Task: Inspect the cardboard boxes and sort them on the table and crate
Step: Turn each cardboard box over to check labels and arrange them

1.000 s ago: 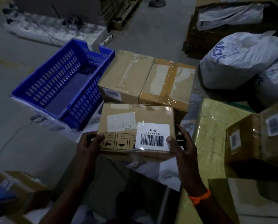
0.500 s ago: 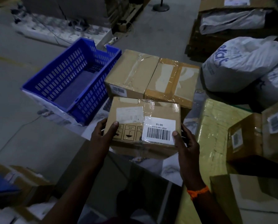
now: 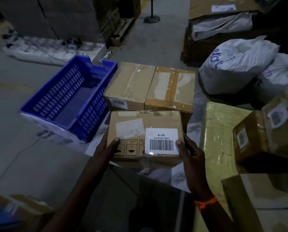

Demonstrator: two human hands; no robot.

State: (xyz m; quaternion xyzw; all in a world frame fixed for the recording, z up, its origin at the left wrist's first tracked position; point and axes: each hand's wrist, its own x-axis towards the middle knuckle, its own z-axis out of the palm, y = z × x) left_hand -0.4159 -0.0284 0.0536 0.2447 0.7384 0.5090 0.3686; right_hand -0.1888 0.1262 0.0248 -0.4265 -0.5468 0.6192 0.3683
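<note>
I hold a taped cardboard box (image 3: 139,121) with a white barcode label between both hands, just above the table (image 3: 195,106). My left hand (image 3: 106,149) grips its near left corner, thumb on top. My right hand (image 3: 190,153) grips the near right corner, thumb beside the label. Behind it two more cardboard boxes lie side by side on the table: a plain one (image 3: 129,84) and one with brown tape (image 3: 171,87). The blue slotted crate (image 3: 69,99) stands to the left with nothing inside.
A large yellow wrapped parcel (image 3: 218,131) and several labelled boxes (image 3: 265,129) crowd the right side. White sacks (image 3: 236,67) sit beyond them. More boxes (image 3: 22,208) lie on the floor at the lower left. A stand base (image 3: 152,19) is on the grey floor far back.
Both hands have carried the labelled box forward and slightly right, closer to the two boxes on the table. My grip on it is the same.
</note>
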